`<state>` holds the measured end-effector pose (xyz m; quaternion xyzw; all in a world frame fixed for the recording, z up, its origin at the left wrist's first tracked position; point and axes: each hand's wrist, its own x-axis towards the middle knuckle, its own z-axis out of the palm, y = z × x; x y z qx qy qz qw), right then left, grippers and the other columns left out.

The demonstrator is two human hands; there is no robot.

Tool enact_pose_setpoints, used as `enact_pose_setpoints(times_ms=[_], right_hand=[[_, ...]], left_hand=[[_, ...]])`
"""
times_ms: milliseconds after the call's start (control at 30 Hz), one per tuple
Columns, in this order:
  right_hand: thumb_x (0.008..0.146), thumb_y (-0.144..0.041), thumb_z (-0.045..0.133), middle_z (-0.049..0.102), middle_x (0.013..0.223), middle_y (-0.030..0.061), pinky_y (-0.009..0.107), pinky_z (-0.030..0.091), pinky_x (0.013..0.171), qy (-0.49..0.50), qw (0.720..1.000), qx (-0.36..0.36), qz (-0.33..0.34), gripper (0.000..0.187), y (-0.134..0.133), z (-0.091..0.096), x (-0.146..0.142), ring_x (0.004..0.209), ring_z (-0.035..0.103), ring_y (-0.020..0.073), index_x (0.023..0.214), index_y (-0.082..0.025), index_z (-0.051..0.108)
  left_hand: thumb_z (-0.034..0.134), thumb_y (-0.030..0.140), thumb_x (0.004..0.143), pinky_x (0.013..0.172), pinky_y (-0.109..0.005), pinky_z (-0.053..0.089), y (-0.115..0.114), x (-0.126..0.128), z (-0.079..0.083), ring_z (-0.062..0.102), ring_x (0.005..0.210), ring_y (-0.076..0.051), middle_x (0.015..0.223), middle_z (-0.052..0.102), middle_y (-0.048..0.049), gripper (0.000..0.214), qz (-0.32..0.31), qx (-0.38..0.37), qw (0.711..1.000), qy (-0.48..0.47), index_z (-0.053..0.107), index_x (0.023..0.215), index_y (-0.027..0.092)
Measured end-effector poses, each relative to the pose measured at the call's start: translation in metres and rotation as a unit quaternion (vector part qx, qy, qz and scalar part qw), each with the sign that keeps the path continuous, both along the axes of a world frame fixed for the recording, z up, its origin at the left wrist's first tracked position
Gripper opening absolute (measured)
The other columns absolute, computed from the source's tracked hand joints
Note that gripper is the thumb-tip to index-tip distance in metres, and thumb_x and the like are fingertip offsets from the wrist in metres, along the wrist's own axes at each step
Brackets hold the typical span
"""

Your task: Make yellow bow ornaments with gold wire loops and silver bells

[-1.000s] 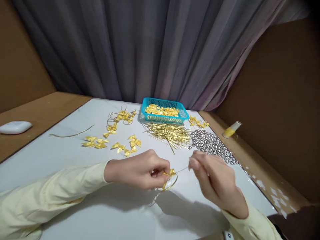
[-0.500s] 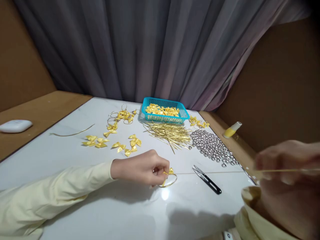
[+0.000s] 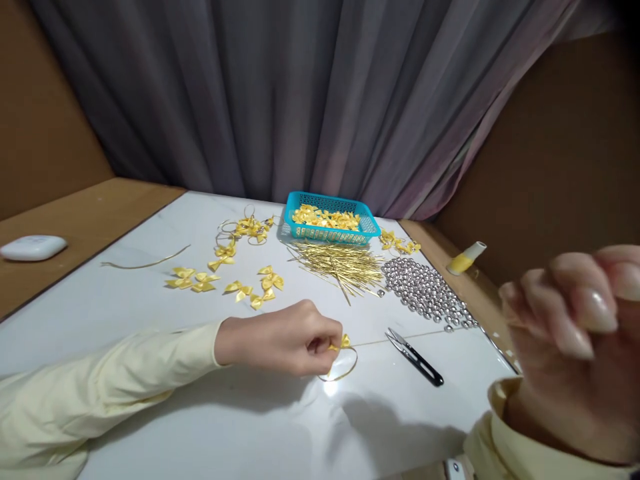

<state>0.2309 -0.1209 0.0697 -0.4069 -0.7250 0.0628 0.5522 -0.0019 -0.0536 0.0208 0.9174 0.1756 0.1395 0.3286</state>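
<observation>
My left hand [image 3: 295, 340] is closed in a pinch on a small yellow ribbon bow [image 3: 345, 341], low over the white table. A gold loop of cord or wire [image 3: 354, 363] hangs out beside the bow, below my fingertips. From the bow a thin thread [image 3: 373, 343] runs out to the right, stretched straight toward my right hand [image 3: 570, 320]. That hand is raised at the right edge of the view with its fingers curled; it seems to grip the thread, though the grip itself is partly hidden. Black thread snips [image 3: 415, 357] lie between the hands.
Behind stands a turquoise basket [image 3: 333, 235] of yellow bows. Before it lie gold twist ties [image 3: 340, 267] and silver beads [image 3: 425, 290]. Loose bows [image 3: 240, 291] and looped bows [image 3: 250, 230] lie left. A thread cone [image 3: 466, 259] and white case [image 3: 34, 247] rest at the sides.
My right hand has turned, with its curled fingers now facing the view, and has risen slightly. The thread now slopes up to the right. My left hand stays nearly still on the bow.
</observation>
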Motion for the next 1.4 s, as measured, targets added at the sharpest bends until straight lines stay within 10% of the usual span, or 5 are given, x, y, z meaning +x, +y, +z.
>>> enact_pose_setpoints(times_ms=[100, 267, 467, 1400], right_hand=[[0.095, -0.027, 0.033, 0.039, 0.055, -0.0032, 0.024, 0.025, 0.037, 0.155, 0.98, -0.101, 0.072, 0.028, 0.0, -0.001, -0.009, 0.039, 0.033, 0.0087, 0.072, -0.023, 0.048], [0.084, -0.034, 0.056, 0.04, 0.056, -0.0045, 0.021, 0.028, 0.044, -0.057, 0.934, -0.322, 0.143, 0.023, 0.009, -0.028, -0.024, 0.05, 0.035, 0.0079, 0.068, -0.018, 0.051], [0.072, -0.037, 0.068, 0.027, 0.048, -0.0116, 0.019, 0.021, 0.041, -0.129, 0.892, -0.401, 0.165, 0.029, 0.023, -0.046, -0.033, 0.043, 0.026, 0.0056, 0.089, -0.016, 0.055], [0.083, -0.043, 0.055, 0.035, 0.052, -0.0056, 0.021, 0.02, 0.044, -0.124, 0.847, -0.467, 0.222, 0.029, 0.023, -0.041, -0.022, 0.049, 0.027, 0.0066, 0.078, -0.016, 0.064]], left_hand=[[0.046, 0.005, 0.068, 0.042, -0.015, 0.027, 0.0, -0.001, 0.003, 0.032, 0.041, -0.005, 0.047, 0.038, 0.007, 0.014, 0.0, -0.005, 1.0, 0.0, 0.051, 0.06, 0.015], [0.048, 0.003, 0.07, 0.042, -0.013, 0.027, -0.002, 0.0, 0.008, 0.036, 0.041, -0.003, 0.048, 0.04, 0.0072, 0.013, -0.01, -0.018, 1.0, 0.017, 0.054, 0.063, 0.014], [0.052, 0.006, 0.075, 0.044, -0.012, 0.031, -0.003, -0.002, 0.012, 0.042, 0.041, -0.004, 0.047, 0.049, 0.0063, 0.013, -0.013, -0.048, 0.999, 0.008, 0.058, 0.068, 0.014], [0.047, 0.029, 0.087, 0.033, -0.011, 0.037, 0.0, -0.003, 0.021, 0.043, 0.035, -0.004, 0.056, 0.057, 0.0016, 0.019, 0.011, -0.311, 0.944, 0.108, 0.057, 0.082, 0.014]])
